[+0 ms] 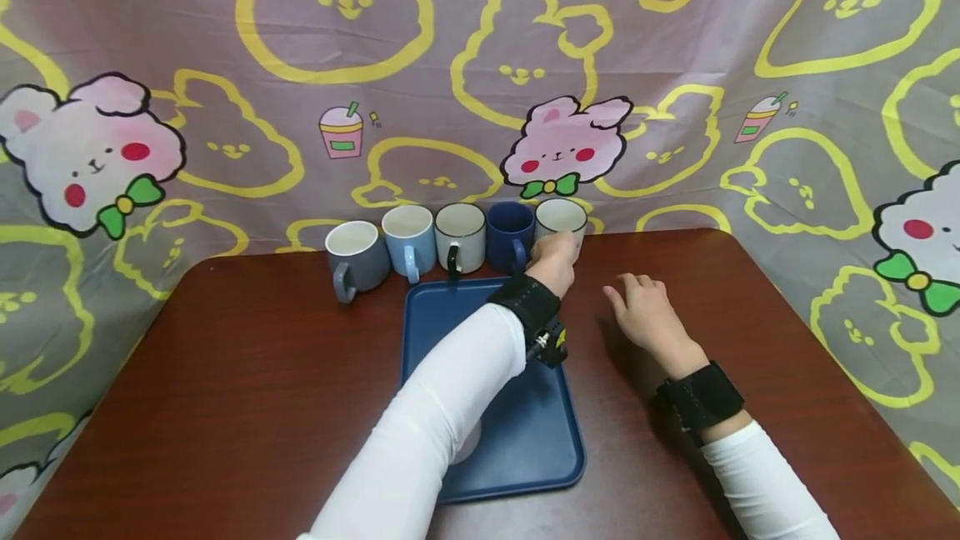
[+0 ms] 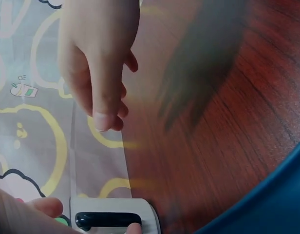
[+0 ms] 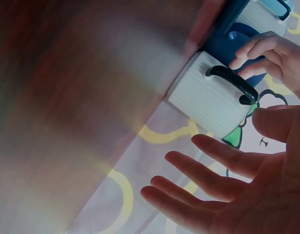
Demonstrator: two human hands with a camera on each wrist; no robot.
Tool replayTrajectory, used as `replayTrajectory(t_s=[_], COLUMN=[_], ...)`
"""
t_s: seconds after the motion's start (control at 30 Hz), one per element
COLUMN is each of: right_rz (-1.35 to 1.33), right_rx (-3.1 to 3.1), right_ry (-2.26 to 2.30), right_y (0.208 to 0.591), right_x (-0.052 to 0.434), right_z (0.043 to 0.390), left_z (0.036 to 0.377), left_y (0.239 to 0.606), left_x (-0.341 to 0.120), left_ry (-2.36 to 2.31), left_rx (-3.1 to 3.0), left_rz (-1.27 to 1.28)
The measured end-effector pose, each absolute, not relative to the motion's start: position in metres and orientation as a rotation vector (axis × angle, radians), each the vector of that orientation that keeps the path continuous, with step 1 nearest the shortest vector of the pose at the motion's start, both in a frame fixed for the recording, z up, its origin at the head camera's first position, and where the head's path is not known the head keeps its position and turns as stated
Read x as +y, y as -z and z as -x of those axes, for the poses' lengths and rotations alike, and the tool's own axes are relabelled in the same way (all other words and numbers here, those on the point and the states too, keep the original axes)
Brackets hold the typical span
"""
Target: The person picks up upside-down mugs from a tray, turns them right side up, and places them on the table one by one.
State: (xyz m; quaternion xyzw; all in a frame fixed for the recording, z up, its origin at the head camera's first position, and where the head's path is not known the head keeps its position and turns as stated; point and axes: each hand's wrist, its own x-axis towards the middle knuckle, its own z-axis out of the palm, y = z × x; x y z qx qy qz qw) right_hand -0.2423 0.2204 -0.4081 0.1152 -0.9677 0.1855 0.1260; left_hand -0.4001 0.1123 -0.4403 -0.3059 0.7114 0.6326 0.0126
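At the back of the table, my left hand is at the white mug, the rightmost in the row. In the left wrist view one fingertip is right at its black handle, with the thumb apart from it. The right wrist view shows the left fingers loosely bent beside the handle of this ribbed mug. To the right, my right hand hovers over the table with spread, slightly bent fingers and holds nothing. A dark blue mug stands just left of the white one.
A grey mug, a light blue mug and a white mug with a black handle continue the row leftward. A blue tray lies in front. My left sleeve partly covers a pale round object on it. Patterned cloth hangs behind.
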Motion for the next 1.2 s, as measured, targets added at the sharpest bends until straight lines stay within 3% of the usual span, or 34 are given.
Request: replayTrajectory(t_s=[0.13, 0.43, 0.9, 1.2], right_rz=[-0.334, -0.339, -0.38, -0.376], right_rx=[-2.843, -2.858, -2.839, -2.842], right_ry=[-0.527, -0.54, -0.543, -0.552], right_y=[0.408, 0.405, 0.404, 0.404], right_x=[0.221, 0.22, 0.212, 0.207], right_z=[0.244, 0.243, 0.241, 0.242], left_z=[0.396, 0.297, 0.274, 0.268], left_y=[0.43, 0.327, 0.294, 0.277], left_x=[0.107, 0.075, 0.04, 0.009], left_ry=[-2.012, -2.191, -2.138, -1.74], left_rx=[2.125, 1.903, 1.833, 2.159], left_rz=[0.88, 0.685, 0.377, 0.037])
